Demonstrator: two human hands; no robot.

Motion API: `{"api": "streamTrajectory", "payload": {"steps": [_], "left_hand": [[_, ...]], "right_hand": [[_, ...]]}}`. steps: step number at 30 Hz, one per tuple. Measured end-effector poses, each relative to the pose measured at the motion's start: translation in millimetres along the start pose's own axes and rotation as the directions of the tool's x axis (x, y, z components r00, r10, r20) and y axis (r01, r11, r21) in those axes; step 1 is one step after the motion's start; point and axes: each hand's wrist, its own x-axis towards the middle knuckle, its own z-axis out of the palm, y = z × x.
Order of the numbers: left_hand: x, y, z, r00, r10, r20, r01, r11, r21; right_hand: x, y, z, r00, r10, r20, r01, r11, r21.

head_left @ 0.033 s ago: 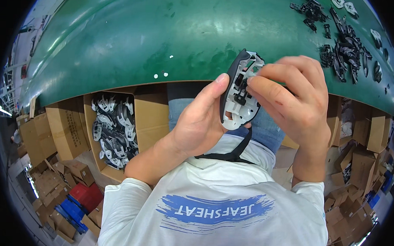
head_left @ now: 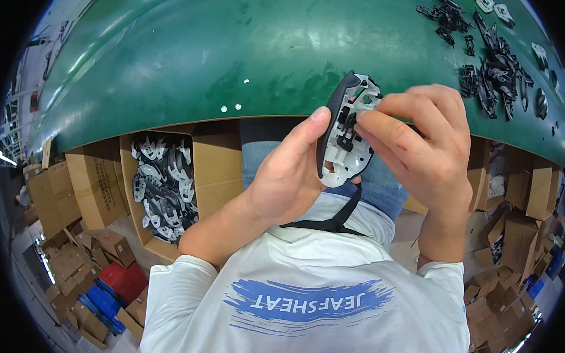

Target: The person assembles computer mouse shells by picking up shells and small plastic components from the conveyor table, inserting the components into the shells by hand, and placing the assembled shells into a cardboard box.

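My left hand is closed around a computer mouse shell, its thumb along the dark outer side. The shell stands tilted on edge above my lap, just off the table's near edge. Its light grey inside faces right, showing black parts set into the frame. My right hand has thumb and forefinger pinched together at the middle of that inside, touching or almost touching it. Anything small between those fingertips is hidden from sight.
A green table spans the far side, with small white discs near its edge. Black plastic parts lie piled at the far right. An open carton of shells stands at my left; more cartons stand right.
Both hands keep their grip. The shell has shifted very slightly to the right, and the fingers of my right hand have moved a little.
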Motion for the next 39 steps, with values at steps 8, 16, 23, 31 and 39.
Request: {"api": "streamTrajectory", "payload": {"steps": [8,16,23,31,39], "left_hand": [[-0.9,-9.0,17.9,0.977,0.154,-0.149,-0.112,0.959,0.26],[-5.4,-5.9,-10.5,0.998,0.007,0.061,-0.011,0.998,0.06],[-6.1,-14.4,1.0,0.993,0.112,-0.044,-0.099,0.966,0.24],[-5.7,-10.5,-1.4,0.982,0.173,0.074,-0.184,0.805,0.564],[-8.3,-14.9,-6.4,0.992,0.081,0.097,-0.101,0.969,0.226]], "right_hand": [[-14.7,-9.7,13.5,0.986,0.153,-0.072,-0.149,0.987,0.054],[-20.3,-12.6,27.7,0.98,0.128,-0.15,-0.124,0.992,0.034],[-25.0,-23.2,23.7,0.973,0.219,-0.077,-0.222,0.974,-0.031],[-20.8,-30.6,16.8,0.966,0.25,-0.071,-0.257,0.96,-0.111],[-29.1,-29.2,21.7,0.959,0.256,-0.12,-0.262,0.964,-0.04]]}}
